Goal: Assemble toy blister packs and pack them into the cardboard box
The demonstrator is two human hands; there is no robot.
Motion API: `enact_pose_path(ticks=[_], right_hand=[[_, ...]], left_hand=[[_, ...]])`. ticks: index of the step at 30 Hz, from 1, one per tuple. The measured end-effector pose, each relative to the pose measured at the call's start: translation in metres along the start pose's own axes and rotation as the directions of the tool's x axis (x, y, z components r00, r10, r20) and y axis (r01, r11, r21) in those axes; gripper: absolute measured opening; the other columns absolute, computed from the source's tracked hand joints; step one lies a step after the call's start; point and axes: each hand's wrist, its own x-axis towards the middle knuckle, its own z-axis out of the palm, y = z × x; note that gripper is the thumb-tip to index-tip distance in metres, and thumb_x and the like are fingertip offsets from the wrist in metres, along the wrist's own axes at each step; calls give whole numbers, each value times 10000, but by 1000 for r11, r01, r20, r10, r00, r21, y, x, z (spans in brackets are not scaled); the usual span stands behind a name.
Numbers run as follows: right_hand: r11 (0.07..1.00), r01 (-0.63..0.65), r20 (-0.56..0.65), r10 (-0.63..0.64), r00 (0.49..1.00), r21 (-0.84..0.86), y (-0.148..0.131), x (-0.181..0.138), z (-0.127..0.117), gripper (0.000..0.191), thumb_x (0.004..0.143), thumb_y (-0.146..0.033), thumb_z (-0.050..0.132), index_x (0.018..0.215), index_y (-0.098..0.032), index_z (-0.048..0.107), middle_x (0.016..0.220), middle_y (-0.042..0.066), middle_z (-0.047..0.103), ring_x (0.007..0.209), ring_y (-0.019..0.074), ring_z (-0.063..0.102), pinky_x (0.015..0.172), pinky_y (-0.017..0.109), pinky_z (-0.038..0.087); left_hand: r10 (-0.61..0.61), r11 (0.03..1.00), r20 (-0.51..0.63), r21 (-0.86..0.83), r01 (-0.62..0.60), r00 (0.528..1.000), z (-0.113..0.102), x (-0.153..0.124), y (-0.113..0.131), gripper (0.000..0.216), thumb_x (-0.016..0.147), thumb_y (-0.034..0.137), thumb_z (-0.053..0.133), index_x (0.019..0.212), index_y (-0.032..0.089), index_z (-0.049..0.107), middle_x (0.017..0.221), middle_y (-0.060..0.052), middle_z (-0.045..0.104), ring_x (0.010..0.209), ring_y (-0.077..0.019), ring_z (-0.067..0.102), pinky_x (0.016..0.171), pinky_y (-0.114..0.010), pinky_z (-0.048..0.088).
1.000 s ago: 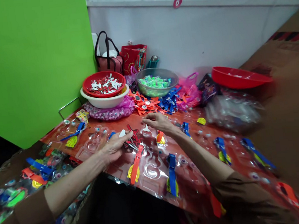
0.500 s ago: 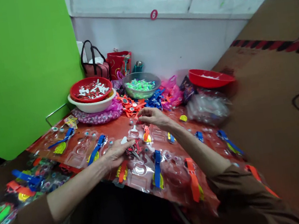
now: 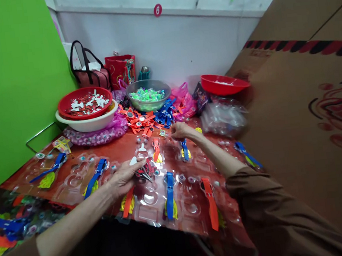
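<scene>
My left hand [image 3: 124,177] is closed on a bunch of small flat red-and-white cutout pieces [image 3: 145,172], fanned out past the fingertips above the clear blister trays [image 3: 150,199]. Farther back, my right hand [image 3: 181,131] is pinched over a tray that holds a blue toy watch [image 3: 185,149]. What its fingertips hold is too small to make out. Left of it, a tray carries an orange toy watch [image 3: 156,148] on a yellow piece, and a white cutout piece [image 3: 142,147] lies in the same tray area.
A red basin [image 3: 62,108] of cutouts sits on a white basin [image 3: 80,126]. A grey bowl [image 3: 137,103] holds green pieces. Loose orange watches [image 3: 140,121] and blue watches [image 3: 165,114] are piled behind. A large cardboard box [image 3: 295,100] stands at right, a green panel [image 3: 12,81] at left.
My right hand has moved rightward from the orange watch's tray to the blue watch's tray. My left hand still holds the cutouts. The whole view has turned slightly right.
</scene>
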Motion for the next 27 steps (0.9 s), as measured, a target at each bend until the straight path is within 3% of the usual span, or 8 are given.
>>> enact_pose_path(ticks=[5,11,14,17,21,23,27], right_hand=[[997,63,-7,-63,998,35,2,21,5,191,821,-266,683,672,-154,641,488,8,622,431,110,544,441,209,400],[983,184,-103,-182,978,6,12,16,1,96,741,-236,694,700,-154,665,583,-5,636,577,113,552,520,210,362],[927,348,-126,-332,935,142,3,-12,10,169,802,-323,639,777,-158,670,671,6,646,615,120,540,561,227,383],[785,537,-213,-493,843,308,-15,-58,22,232,858,-396,599,814,-174,653,712,8,622,618,122,510,576,249,394],[714,627,-307,-549,778,311,-33,-126,37,188,892,-368,598,825,-202,657,762,22,638,676,147,544,623,279,426],[719,615,-332,-522,786,324,-33,-148,42,168,892,-364,610,846,-214,669,786,27,658,699,160,566,646,293,443],[743,471,-324,-349,879,476,-21,-161,40,246,893,-439,602,830,-208,658,732,16,627,629,147,530,589,282,423]], left_hand=[[-23,1000,4,-2,23,1000,0,2,3,316,675,276,867,834,140,629,681,-6,647,528,-101,566,436,-203,385],[12,999,-5,-41,-12,1000,-3,1,6,291,685,232,864,862,126,658,698,0,648,556,-90,575,461,-191,410],[19,995,-6,-95,-20,1000,0,3,6,250,694,199,856,815,132,648,694,4,647,577,-91,589,516,-197,455],[20,991,-25,-129,-23,999,5,7,7,244,695,174,850,850,134,666,736,-6,671,593,-102,603,511,-204,456],[36,988,-24,-152,-39,999,16,9,11,265,690,170,847,902,123,696,789,-26,698,607,-122,619,530,-239,478],[39,987,-25,-156,-42,999,23,6,13,263,676,170,856,881,121,697,764,-23,694,600,-125,614,550,-256,484],[0,995,-15,-104,-2,1000,41,-3,11,274,684,187,855,898,129,695,718,-8,670,568,-113,586,531,-249,452]])
